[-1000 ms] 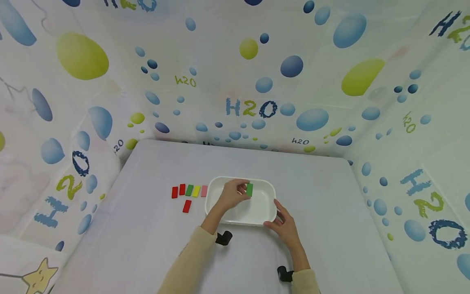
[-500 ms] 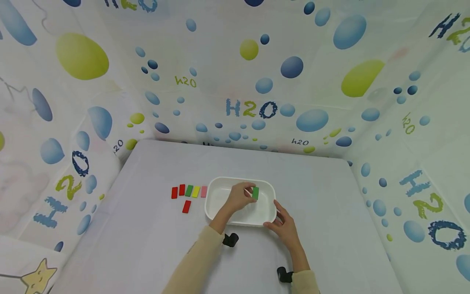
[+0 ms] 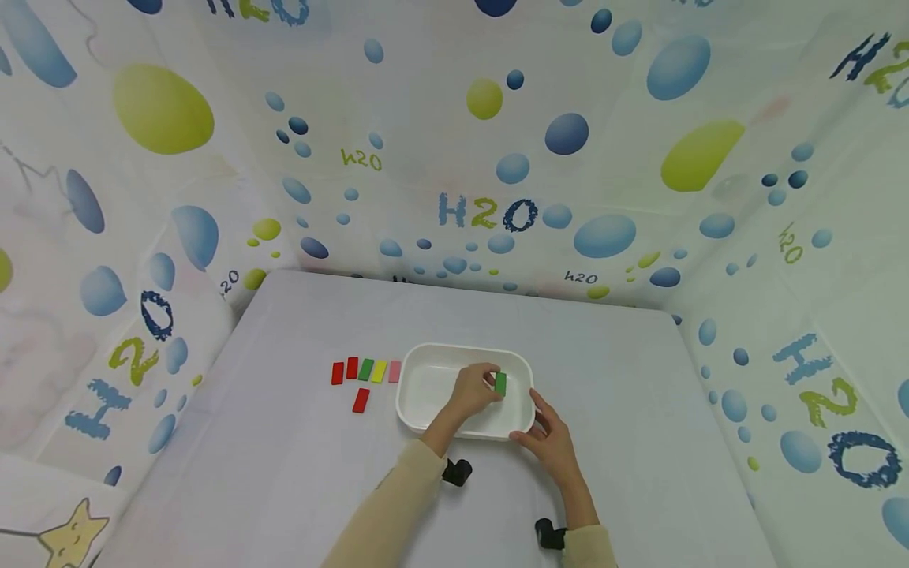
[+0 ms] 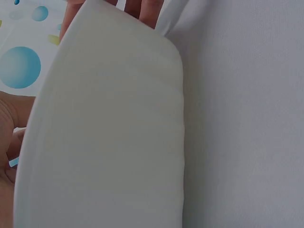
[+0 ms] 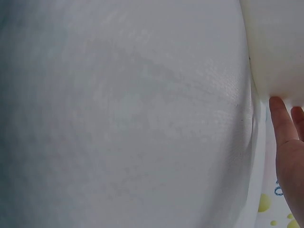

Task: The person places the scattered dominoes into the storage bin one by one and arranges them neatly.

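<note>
A white rectangular tray [image 3: 435, 394] with rounded corners stands in the middle of the table in the head view. Over its right half, my left hand [image 3: 474, 392] pinches a small green rectangular block [image 3: 500, 384] upright between thumb and fingers. My right hand [image 3: 551, 443] holds the tray's right end, thumb at the near corner and fingers along the side. In the left wrist view the outer wall of the tray [image 4: 109, 118] fills the middle, with part of my left hand [image 4: 9, 142] at the left edge. Fingertips [image 5: 277, 107] meet the tray wall in the right wrist view.
Left of the tray lies a row of small flat blocks: two red [image 3: 352, 368], one green [image 3: 365, 369], one yellow [image 3: 379, 371] and one pink [image 3: 394, 371]. Another red block [image 3: 360, 401] lies nearer. Black wrist cameras [image 3: 458, 472] sit at both cuffs. Patterned sheeting [image 3: 398, 118] surrounds the table.
My left hand has moved right and slightly nearer across the tray, carrying the green block. My right hand and the loose blocks have stayed in place.
</note>
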